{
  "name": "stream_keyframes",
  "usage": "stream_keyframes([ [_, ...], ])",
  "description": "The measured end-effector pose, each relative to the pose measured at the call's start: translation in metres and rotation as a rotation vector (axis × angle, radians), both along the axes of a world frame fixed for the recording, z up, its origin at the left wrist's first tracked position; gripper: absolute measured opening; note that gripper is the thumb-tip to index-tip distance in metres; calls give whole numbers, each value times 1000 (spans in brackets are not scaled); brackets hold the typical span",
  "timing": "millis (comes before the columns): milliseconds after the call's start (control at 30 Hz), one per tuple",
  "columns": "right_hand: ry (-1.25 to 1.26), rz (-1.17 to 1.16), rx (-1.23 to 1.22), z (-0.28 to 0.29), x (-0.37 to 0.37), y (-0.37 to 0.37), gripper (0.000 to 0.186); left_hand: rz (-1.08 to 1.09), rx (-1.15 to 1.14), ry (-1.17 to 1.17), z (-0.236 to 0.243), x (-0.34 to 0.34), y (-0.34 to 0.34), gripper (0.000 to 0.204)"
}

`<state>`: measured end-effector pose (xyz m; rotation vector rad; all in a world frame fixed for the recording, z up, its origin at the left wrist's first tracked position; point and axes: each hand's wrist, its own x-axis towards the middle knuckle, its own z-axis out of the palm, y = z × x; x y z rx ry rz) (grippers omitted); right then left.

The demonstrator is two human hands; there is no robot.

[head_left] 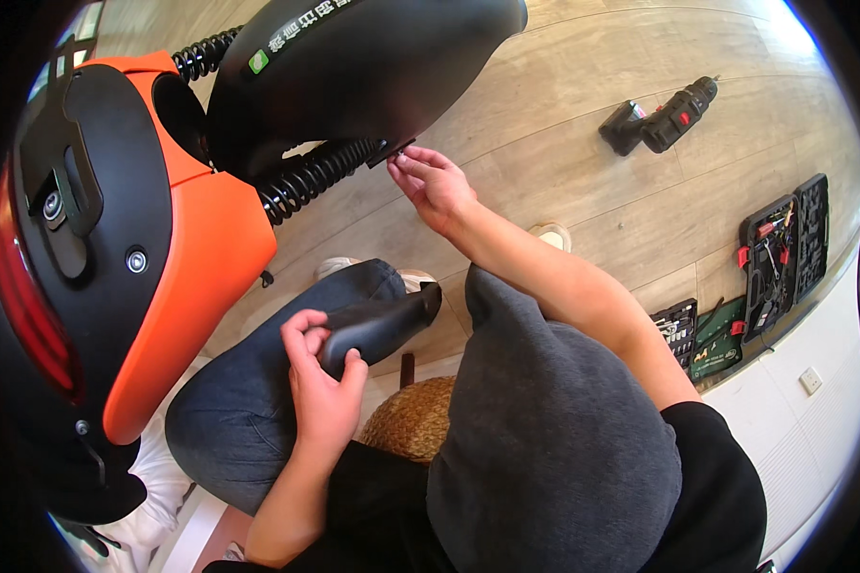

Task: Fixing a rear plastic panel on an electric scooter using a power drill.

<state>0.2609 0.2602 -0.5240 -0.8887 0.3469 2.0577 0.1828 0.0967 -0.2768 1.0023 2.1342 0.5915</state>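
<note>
My left hand grips a curved black plastic part, resting over my left thigh. My right hand is raised, its thumb and index finger pinched on a small fastener, hard to make out, at a black bracket. That bracket sits beside the end of a black coil spring, below a large black curved fender. The spring runs toward the orange body panel of the vehicle at the left, which has a red tail light.
A cordless drill lies on the wood floor at upper right. An open black tool case and a socket set lie at the right, beside a white wall. A woven seat shows between my legs.
</note>
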Motion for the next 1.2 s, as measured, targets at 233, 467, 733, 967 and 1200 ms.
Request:
stream_keyframes([
  [233,-9,4,-4,4,4,-1,17,-278,-123,64,-37,-33,40,37],
  [467,-14,31,13,5,4,0,17,-34,-405,-427,-144,-91,67,41],
  [733,16,48,20,2,8,4,14,-97,-362,-631,-226,-104,68,47],
  [967,-3,95,-21,11,5,2,14,-255,-334,-309,-296,-107,50,48],
  [1200,8,45,14,8,5,-1,15,-371,-205,-91,-312,-99,50,44],
])
